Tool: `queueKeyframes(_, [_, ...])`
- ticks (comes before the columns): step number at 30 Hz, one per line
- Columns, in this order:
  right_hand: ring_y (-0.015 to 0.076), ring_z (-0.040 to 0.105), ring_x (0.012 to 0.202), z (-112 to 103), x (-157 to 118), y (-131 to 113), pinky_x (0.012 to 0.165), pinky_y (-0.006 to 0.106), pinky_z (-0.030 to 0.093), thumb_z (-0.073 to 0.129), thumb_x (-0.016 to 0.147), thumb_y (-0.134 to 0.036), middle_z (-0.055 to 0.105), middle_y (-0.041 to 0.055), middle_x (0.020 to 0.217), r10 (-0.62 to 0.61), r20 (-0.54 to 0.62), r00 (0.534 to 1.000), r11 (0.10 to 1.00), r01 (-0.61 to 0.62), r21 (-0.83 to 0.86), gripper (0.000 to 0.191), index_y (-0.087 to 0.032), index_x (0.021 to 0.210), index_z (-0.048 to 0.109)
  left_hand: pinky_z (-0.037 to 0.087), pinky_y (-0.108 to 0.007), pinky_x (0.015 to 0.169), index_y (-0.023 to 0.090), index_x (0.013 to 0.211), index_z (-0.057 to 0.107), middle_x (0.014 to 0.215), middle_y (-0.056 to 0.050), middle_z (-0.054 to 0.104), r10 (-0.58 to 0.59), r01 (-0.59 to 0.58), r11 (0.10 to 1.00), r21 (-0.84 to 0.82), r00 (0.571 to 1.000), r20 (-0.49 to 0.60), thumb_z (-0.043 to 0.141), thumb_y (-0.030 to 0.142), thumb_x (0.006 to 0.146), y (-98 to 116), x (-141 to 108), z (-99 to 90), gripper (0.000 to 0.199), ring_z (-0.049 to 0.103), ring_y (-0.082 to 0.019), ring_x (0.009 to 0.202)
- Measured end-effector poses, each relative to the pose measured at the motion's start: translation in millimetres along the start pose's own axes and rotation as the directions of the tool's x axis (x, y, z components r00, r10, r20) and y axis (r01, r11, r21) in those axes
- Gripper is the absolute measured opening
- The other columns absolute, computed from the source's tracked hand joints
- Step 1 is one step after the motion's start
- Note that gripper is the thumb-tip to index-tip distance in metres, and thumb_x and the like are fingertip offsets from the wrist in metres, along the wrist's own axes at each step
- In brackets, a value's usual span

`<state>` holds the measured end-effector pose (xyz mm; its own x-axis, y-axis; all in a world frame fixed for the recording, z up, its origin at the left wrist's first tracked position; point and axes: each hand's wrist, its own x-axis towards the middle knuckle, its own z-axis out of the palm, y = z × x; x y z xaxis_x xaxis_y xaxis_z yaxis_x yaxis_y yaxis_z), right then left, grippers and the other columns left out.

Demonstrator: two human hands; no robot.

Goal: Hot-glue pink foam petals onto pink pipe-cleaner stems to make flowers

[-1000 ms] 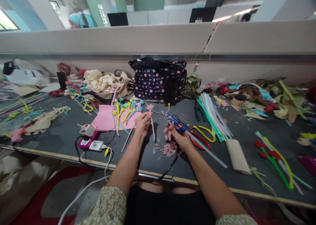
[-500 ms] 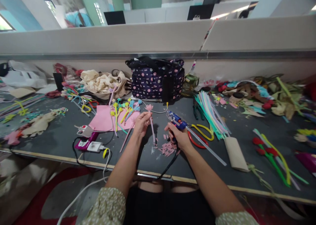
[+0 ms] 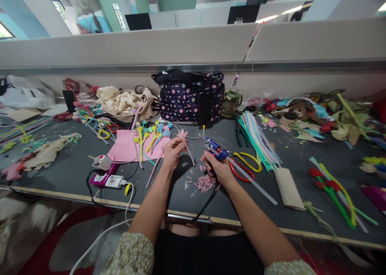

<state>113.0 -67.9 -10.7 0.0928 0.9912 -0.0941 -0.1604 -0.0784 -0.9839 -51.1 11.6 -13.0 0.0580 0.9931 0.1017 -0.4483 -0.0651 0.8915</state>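
Between its fingertips, my left hand (image 3: 173,152) pinches a pink flower (image 3: 182,135) with a thin pink stem slanting down to the right. My right hand (image 3: 217,165) is wrapped round a blue glue gun (image 3: 214,147), its nozzle pointing up and left toward the flower but apart from it. A clear glue stick (image 3: 256,184) sticks out of the gun's back. Small pink cut pieces (image 3: 205,182) lie in a pile on the dark table below my hands. To the left, yellow and blue flowers (image 3: 153,134) rest by a pink sheet (image 3: 122,144).
A dotted dark bag (image 3: 183,100) stands at the back beside a green jar (image 3: 231,102). Right of the gun lie red-and-yellow-handled scissors (image 3: 251,162), pliers (image 3: 242,132) and a bundle of pastel stems (image 3: 261,140). A purple power strip (image 3: 105,176) with cords sits front left.
The pink flower's stem has tilted, its lower end swinging up and to the right as my left hand turned it. The glue gun stays almost where it was.
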Motion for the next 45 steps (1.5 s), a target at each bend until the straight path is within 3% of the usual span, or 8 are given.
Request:
queueKeyframes(8, [0.0071,0.041,0.036,3,-8,-9,0.04,0.021,0.034,0.062,0.074,-0.061,0.047,-0.005,0.042,-0.025,0.005,1.0,0.997,0.025,-0.076,0.044,-0.017,0.067,0.065,0.051,-0.023,0.058,0.017,0.073,0.07,0.073,-0.001,0.066,0.223,-0.227,0.965,0.131,0.974,0.044,0.082,0.027,0.061,-5,-3,-0.1,0.019,0.059,-0.011,0.061])
queueKeyframes(14, [0.0074,0.042,0.037,3,-9,-11,0.041,0.021,0.035,0.058,0.077,-0.062,0.049,-0.0043,0.043,-0.02,0.025,1.0,0.995,0.022,-0.097,0.047,-0.017,0.069,0.066,0.05,-0.023,0.057,0.018,0.073,0.07,0.074,-0.001,0.065,0.271,-0.277,0.949,0.153,0.961,0.062,0.082,0.027,0.062,-5,-4,1.5,0.018,0.059,-0.012,0.065])
queueKeyframes(22, [0.009,0.045,0.039,4,-13,-14,0.044,0.023,0.038,0.06,0.076,-0.062,0.052,-0.0027,0.044,-0.059,0.021,0.998,0.989,0.061,-0.133,0.047,-0.016,0.07,0.066,0.047,-0.021,0.055,0.017,0.069,0.067,0.071,0.0,0.065,0.186,-0.189,0.971,0.146,0.982,0.035,0.082,0.027,0.059,-4,-3,1.3,0.021,0.056,-0.01,0.059])
queueKeyframes(27, [0.0105,0.048,0.042,3,-17,-15,0.044,0.023,0.041,0.061,0.077,-0.059,0.055,-0.0009,0.047,-0.065,0.01,0.998,0.982,0.066,-0.175,0.043,-0.016,0.072,0.067,0.042,-0.018,0.049,0.017,0.071,0.064,0.069,0.002,0.064,0.007,-0.008,0.998,0.068,1.0,0.012,0.081,0.029,0.06,-2,-4,4.8,0.024,0.05,-0.005,0.05])
queueKeyframes(33, [0.0107,0.05,0.041,4,-15,-12,0.042,0.023,0.042,0.065,0.076,-0.056,0.061,0.0014,0.053,-0.104,0.0,0.995,0.969,0.101,-0.224,0.039,-0.017,0.077,0.069,0.043,-0.017,0.049,0.016,0.074,0.065,0.061,0.004,0.057,-0.182,0.18,0.983,0.029,0.978,0.1,0.082,0.03,0.06,0,-7,8.0,0.026,0.048,-0.005,0.048])
queueKeyframes(38, [0.0095,0.048,0.037,4,-15,-10,0.036,0.021,0.038,0.063,0.078,-0.057,0.062,0.0008,0.053,-0.074,-0.025,0.997,0.965,0.065,-0.255,0.04,-0.017,0.077,0.07,0.041,-0.016,0.049,0.014,0.072,0.064,0.061,0.003,0.058,-0.218,0.218,0.976,0.009,0.969,0.116,0.083,0.029,0.059,1,-8,8.6,0.027,0.048,-0.005,0.049])
queueKeyframes(45, [0.009,0.05,0.04,4,-15,-7,0.041,0.021,0.041,0.062,0.08,-0.054,0.066,0.0026,0.06,-0.11,0.007,0.994,0.963,0.108,-0.249,0.039,-0.016,0.077,0.07,0.043,-0.017,0.05,0.014,0.071,0.065,0.061,0.002,0.059,-0.22,0.22,0.975,0.014,0.964,0.146,0.083,0.029,0.059,0,-8,9.0,0.026,0.051,-0.006,0.05])
